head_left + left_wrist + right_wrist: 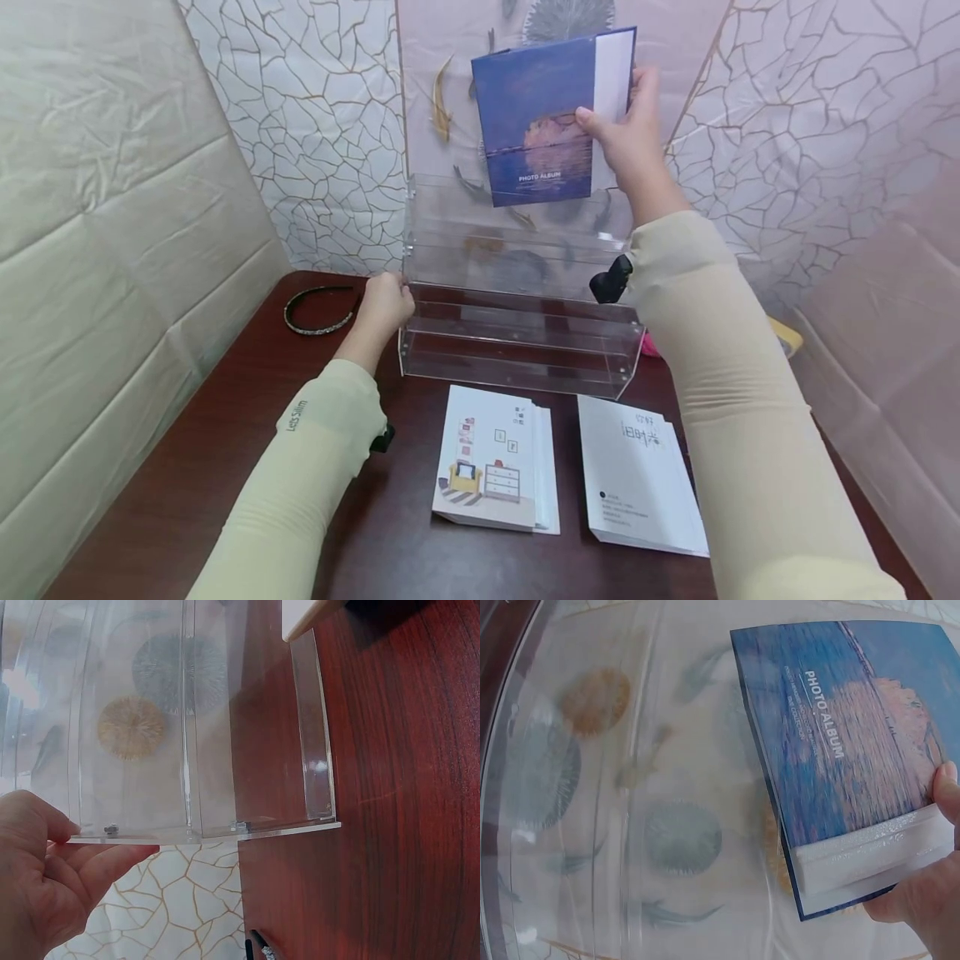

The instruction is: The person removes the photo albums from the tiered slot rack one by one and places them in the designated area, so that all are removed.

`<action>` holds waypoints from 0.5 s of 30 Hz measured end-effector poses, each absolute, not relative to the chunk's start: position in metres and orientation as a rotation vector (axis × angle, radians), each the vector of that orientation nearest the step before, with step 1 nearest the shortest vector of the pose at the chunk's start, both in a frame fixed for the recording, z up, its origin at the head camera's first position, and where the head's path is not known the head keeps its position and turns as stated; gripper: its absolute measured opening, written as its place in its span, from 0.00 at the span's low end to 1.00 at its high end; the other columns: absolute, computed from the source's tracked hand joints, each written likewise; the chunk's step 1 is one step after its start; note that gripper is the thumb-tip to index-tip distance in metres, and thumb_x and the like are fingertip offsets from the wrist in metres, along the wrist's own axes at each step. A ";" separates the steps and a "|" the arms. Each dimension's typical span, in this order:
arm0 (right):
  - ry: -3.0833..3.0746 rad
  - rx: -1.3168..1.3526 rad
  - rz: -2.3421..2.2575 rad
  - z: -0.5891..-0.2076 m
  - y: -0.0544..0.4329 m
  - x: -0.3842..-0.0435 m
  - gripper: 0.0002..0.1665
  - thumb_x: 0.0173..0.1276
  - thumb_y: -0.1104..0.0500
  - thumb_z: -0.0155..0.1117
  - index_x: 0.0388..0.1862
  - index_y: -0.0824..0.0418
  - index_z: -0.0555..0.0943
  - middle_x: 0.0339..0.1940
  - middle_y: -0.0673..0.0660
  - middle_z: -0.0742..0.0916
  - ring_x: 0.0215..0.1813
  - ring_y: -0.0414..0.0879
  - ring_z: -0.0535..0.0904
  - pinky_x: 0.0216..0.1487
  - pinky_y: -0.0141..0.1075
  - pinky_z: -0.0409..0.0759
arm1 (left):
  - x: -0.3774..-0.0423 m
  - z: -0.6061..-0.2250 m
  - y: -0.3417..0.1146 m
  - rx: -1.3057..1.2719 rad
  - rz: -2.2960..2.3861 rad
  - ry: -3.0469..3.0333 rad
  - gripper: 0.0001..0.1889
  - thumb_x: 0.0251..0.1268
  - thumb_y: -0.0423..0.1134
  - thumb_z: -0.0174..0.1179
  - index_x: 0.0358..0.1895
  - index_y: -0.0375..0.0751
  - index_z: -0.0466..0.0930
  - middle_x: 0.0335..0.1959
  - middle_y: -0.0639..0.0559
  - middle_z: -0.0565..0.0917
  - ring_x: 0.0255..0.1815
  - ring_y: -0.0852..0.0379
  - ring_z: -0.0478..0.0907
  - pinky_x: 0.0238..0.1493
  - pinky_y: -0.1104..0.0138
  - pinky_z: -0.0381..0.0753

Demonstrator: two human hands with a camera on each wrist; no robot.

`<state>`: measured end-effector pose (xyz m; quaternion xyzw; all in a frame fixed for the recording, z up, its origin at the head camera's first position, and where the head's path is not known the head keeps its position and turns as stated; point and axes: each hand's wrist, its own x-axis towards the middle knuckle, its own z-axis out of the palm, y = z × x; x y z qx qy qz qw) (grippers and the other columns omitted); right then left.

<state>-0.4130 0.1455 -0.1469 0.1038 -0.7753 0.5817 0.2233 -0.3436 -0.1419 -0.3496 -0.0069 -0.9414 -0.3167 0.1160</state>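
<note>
My right hand (633, 137) grips a blue photo album (536, 117) by its white-banded side, thumb on the front cover. The album is held up above a clear acrylic tiered rack (517, 333), slightly tilted. In the right wrist view the album (840, 742) overlaps the patterned backdrop, with the clear tiers to its left. At the rack's left end, my left hand (386, 302) pinches the edge of the side panel. The left wrist view shows the thumb of the left hand (56, 877) on one side of the panel edge and the fingers on the other.
Two white-covered books lie on the dark red table before the rack: one with furniture drawings (491, 458), one with Chinese lettering (637, 475). A black headband (318, 329) lies left of the rack. Something yellow (785, 336) and something pink (649, 346) show at the right.
</note>
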 end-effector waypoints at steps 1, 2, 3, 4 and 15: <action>-2.151 0.281 1.593 -0.146 0.148 -0.411 0.32 0.59 0.61 0.67 0.55 0.53 0.58 0.60 0.52 0.72 0.61 0.44 0.68 0.60 0.31 0.66 | -0.343 -0.349 -0.142 -0.024 -0.930 -2.758 0.14 0.66 0.30 0.45 0.45 0.25 0.78 0.41 0.34 0.81 0.45 0.41 0.79 0.45 0.54 0.78; -2.155 0.278 1.595 -0.145 0.150 -0.410 0.32 0.60 0.60 0.67 0.55 0.53 0.58 0.60 0.52 0.72 0.61 0.44 0.68 0.61 0.31 0.66 | -0.344 -0.349 -0.142 -0.025 -0.936 -2.760 0.14 0.66 0.30 0.45 0.45 0.25 0.78 0.42 0.33 0.81 0.46 0.41 0.78 0.45 0.54 0.78; -2.155 0.283 1.595 -0.144 0.152 -0.409 0.32 0.60 0.60 0.67 0.54 0.53 0.57 0.59 0.52 0.72 0.60 0.44 0.68 0.61 0.32 0.66 | -0.344 -0.349 -0.142 -0.028 -0.938 -2.758 0.14 0.66 0.30 0.45 0.44 0.25 0.78 0.41 0.33 0.81 0.45 0.40 0.78 0.45 0.54 0.78; -2.160 0.283 1.588 -0.144 0.154 -0.408 0.32 0.60 0.59 0.67 0.54 0.52 0.57 0.59 0.51 0.72 0.60 0.44 0.68 0.60 0.31 0.66 | -0.344 -0.349 -0.142 -0.026 -0.941 -2.757 0.14 0.65 0.30 0.45 0.45 0.25 0.78 0.42 0.33 0.81 0.46 0.40 0.78 0.45 0.53 0.78; -1.931 0.389 1.816 -0.133 0.162 -0.376 0.33 0.59 0.68 0.65 0.53 0.53 0.55 0.54 0.54 0.72 0.56 0.45 0.71 0.56 0.29 0.70 | -0.346 -0.350 -0.142 -0.041 -0.940 -2.758 0.15 0.66 0.31 0.45 0.47 0.25 0.78 0.45 0.34 0.81 0.48 0.41 0.78 0.48 0.54 0.78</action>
